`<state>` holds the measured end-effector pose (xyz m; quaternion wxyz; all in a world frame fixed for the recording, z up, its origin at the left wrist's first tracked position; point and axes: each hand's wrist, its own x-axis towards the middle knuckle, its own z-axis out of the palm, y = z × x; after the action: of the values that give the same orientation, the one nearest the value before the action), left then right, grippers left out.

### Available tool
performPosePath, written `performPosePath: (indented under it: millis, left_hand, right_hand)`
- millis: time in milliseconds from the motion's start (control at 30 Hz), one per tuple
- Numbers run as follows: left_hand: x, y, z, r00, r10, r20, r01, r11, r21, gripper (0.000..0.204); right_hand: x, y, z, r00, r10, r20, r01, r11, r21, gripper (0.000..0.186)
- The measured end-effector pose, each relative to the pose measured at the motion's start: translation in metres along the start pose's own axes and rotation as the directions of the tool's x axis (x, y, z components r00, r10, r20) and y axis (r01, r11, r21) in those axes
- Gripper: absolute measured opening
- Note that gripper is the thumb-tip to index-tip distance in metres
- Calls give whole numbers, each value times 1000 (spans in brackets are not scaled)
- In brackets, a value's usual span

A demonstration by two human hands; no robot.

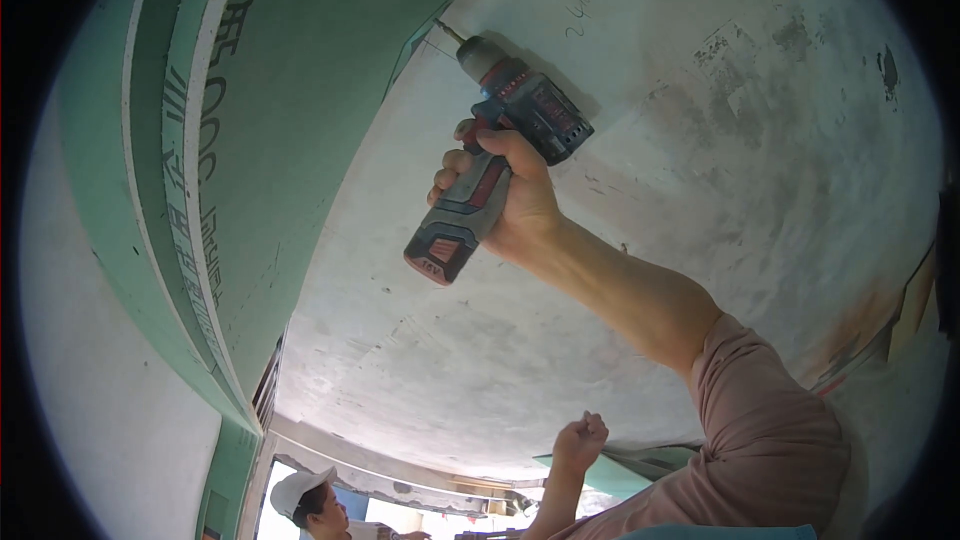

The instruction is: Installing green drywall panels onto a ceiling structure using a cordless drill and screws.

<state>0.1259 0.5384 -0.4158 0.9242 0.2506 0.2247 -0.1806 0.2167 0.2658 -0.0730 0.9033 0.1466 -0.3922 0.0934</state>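
My right hand (505, 185) grips a grey, black and red cordless drill (540, 105) by its handle, thumb near the trigger. The drill's bit (450, 32) points up and left at the edge of the green board (270, 120), beside the pale, smudged ceiling surface (700, 190) with pencil marks; whether the tip touches is unclear. Lower down, my left hand (583, 437) is raised with its fingers curled closed; what they hold, if anything, I cannot make out.
Layered green boards with printed sides run down the left, beside a pale wall (90, 320). A person in a white cap (305, 500) is at the bottom left, near a bright opening. More green board (620, 475) shows at the lower right, and board pieces line the far right edge.
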Motion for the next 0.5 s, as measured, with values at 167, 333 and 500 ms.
performPosePath:
  millis: [167,333,500]
  left_hand:
    - [-1,-23,-22,999,-37,-6,37,999,-12,12]
    - [-6,-28,15,983,119,-142,-98,984,152,16]
    - [3,25,47,956,209,207,-227,971,70,21]
  right_hand:
    - [-1,-7,-1,992,-125,34,129,948,-291,30]
    - [-40,-5,-32,998,-66,15,68,954,-292,34]
    - [-139,-19,-92,994,12,-105,-74,788,-611,31]
